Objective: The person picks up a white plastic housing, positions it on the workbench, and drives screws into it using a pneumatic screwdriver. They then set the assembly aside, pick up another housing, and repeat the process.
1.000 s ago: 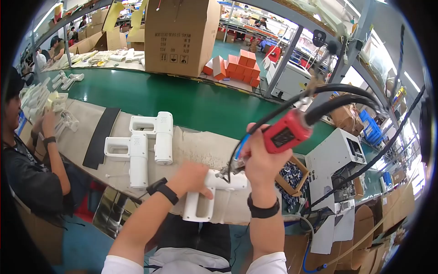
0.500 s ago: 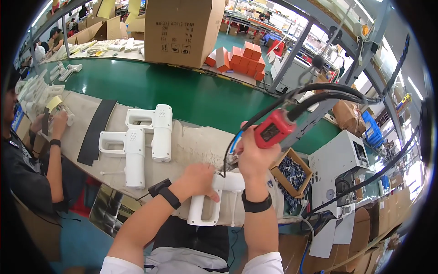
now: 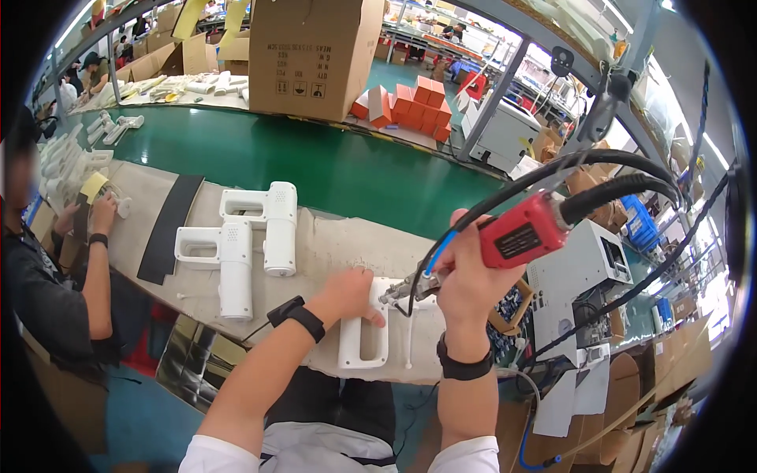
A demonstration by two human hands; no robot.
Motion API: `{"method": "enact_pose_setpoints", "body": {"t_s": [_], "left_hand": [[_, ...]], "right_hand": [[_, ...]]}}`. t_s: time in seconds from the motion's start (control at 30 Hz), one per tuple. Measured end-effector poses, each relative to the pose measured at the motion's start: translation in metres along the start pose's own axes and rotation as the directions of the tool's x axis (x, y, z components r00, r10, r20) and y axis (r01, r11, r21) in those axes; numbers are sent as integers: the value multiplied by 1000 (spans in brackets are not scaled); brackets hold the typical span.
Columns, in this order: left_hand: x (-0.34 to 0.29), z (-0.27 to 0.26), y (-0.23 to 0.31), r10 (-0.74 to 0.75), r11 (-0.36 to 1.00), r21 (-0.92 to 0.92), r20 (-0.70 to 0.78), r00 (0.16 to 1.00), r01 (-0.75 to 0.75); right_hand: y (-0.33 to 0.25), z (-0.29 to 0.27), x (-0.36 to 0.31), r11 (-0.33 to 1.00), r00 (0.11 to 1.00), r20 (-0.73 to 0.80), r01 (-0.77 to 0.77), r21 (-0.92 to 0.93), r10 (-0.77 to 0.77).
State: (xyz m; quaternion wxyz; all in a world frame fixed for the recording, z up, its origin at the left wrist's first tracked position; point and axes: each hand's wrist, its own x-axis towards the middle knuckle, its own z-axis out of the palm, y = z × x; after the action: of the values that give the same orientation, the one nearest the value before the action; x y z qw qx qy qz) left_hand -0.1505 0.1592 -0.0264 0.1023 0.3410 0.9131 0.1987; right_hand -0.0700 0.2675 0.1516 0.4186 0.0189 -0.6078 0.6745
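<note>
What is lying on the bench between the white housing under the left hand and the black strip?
In the head view, two more white housings lie between the white housing under the left hand and the black strip.

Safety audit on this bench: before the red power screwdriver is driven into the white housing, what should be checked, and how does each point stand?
1. Left hand pins the white housing flat on the bench pad: ok.
2. Right hand grips the red screwdriver firmly: ok.
3. Bit tip seated on a screw: cannot tell, too small.
4. Left fingers clear of the tip: not ok, they lie close.
5. Black cables hang free, unsnagged: ok.
6. Two finished housings lie apart from the work: ok.
</note>
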Motion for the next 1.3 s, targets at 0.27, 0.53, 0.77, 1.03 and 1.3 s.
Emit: {"method": "enact_pose_setpoints", "body": {"t_s": [0.27, 0.53, 0.77, 1.03, 1.3], "left_hand": [[7, 1, 5, 20, 999, 44, 4, 1000, -20], [-19, 1, -3, -19, 999, -49, -217, 976, 9], [-38, 0, -17, -138, 912, -380, 70, 988, 154], [-42, 13, -7, -171, 938, -304, 18, 985, 168], [-40, 7, -7, -195, 939, -275, 73, 978, 208]], "right_hand": [[51, -12, -15, 989, 1000, -14, -9, -149, 7], [63, -14, -23, 991, 997, 0, -83, -103, 83], [-10, 12, 4, 998, 1000, 6, 2, 66, -3], [51, 26, 8, 996, 995, 50, -83, -28, 84], [75, 33, 3, 989, 989, 27, -142, -42, 143]]}}
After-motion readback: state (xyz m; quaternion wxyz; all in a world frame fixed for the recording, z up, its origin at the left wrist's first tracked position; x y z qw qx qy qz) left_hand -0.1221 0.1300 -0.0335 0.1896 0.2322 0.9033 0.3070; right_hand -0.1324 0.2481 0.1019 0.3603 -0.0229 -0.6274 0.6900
